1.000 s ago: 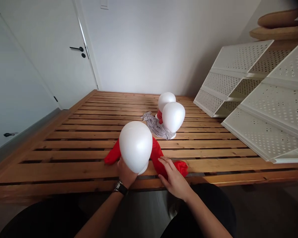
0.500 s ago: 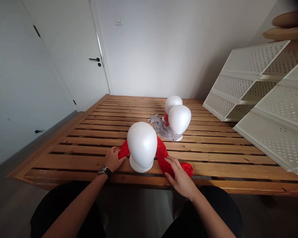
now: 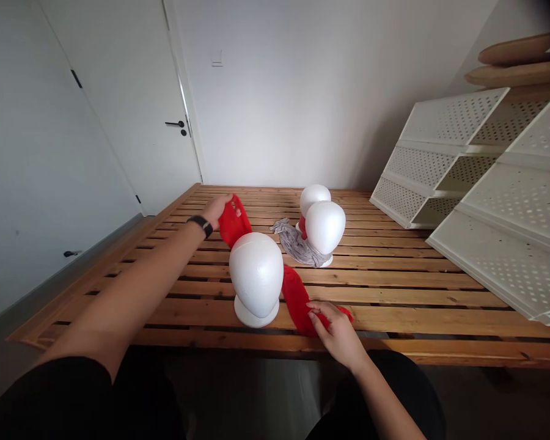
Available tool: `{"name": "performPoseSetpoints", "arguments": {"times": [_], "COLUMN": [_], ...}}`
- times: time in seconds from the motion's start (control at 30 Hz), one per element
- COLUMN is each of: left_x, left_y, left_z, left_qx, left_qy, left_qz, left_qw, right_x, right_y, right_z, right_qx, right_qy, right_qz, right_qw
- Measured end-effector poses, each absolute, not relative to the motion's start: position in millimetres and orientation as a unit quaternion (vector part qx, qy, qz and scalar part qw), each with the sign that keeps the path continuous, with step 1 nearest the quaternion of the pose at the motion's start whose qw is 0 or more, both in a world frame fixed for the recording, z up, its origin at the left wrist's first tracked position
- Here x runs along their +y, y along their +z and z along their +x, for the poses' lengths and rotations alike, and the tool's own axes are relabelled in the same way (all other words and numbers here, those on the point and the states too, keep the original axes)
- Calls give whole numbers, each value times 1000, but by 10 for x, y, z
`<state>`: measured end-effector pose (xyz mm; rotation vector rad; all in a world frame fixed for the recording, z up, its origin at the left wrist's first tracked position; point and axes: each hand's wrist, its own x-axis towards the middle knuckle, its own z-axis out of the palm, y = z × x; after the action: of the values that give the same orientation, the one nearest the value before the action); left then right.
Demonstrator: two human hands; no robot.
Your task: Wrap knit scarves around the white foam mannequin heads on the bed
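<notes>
Slatted wooden platform [image 3: 417, 318] occupies the foreground and runs back to a plain white wall [image 3: 279, 98]. At left, a pale door [image 3: 123, 98] with a black lever handle [image 3: 175, 124] is noted; a light switch [image 3: 217, 58] is fixed to the wall beside it. At right, white perforated racks [image 3: 499, 238] lean at an angle, with brown rounded items [image 3: 516, 76] above them, not identifiable.

Near the front edge, a white head form [image 3: 256, 275] stands upright on its round base. A red cloth [image 3: 297, 302] shows on both sides of this form; the portion behind it is hidden from view.

Left hand [image 3: 220, 211], with a black band [image 3: 200, 225] at the wrist, is extended forward beyond the form's left side. Its fingers are closed on the cloth's left portion, holding it. Whether that portion is clear of the slats cannot be told.

Right hand [image 3: 337, 333] is at the right portion, near the platform's front edge. Thumb and fingertips are drawn narrow, pinching the fabric; a red end protrudes beyond the knuckles.

Further back, two more white forms [image 3: 325, 227] stand close together, one partly masking the other. Grey cloth [image 3: 297, 247] lies around the nearer one's base and trails left; red fabric [image 3: 302, 228] shows at the farther one's neck.
</notes>
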<state>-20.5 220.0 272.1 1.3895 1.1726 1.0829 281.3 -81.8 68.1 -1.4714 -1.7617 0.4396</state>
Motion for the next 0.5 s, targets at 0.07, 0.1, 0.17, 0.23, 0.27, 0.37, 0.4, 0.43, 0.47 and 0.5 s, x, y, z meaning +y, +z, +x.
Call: {"name": "performPoseSetpoints", "arguments": {"times": [0.07, 0.1, 0.17, 0.23, 0.27, 0.37, 0.4, 0.43, 0.47, 0.5], "left_x": [2299, 2321, 2326, 2302, 2285, 2203, 2156, 2095, 2016, 1923], "left_y": [3074, 3221, 3453, 3613, 3671, 3797, 3834, 3872, 3912, 3955], "left_z": [82, 224, 493, 733, 843, 1141, 1231, 1316, 1396, 1471], "left_qx": [436, 410, 357, 317, 302, 284, 282, 280, 277, 272], "left_qy": [458, 457, 433, 386, 362, 299, 281, 262, 242, 221], "left_qz": [561, 559, 577, 620, 642, 677, 681, 685, 690, 698], "left_qw": [534, 557, 594, 605, 605, 610, 615, 620, 623, 624], "right_x": [-809, -812, -835, -868, -880, -833, -771, -679, -557, -409], "right_y": [697, 706, 719, 718, 713, 737, 785, 865, 981, 1134], "right_z": [2804, 2800, 2797, 2807, 2821, 2903, 2945, 2993, 3043, 3093], "right_qx": [-693, -693, -692, -688, -684, -656, -635, -609, -578, -551], "right_qy": [166, 164, 167, 173, 176, 180, 171, 154, 136, 112], "right_qz": [-579, -579, -579, -583, -585, -584, -583, -582, -579, -572], "right_qw": [397, 398, 397, 397, 399, 443, 477, 516, 558, 597]}}
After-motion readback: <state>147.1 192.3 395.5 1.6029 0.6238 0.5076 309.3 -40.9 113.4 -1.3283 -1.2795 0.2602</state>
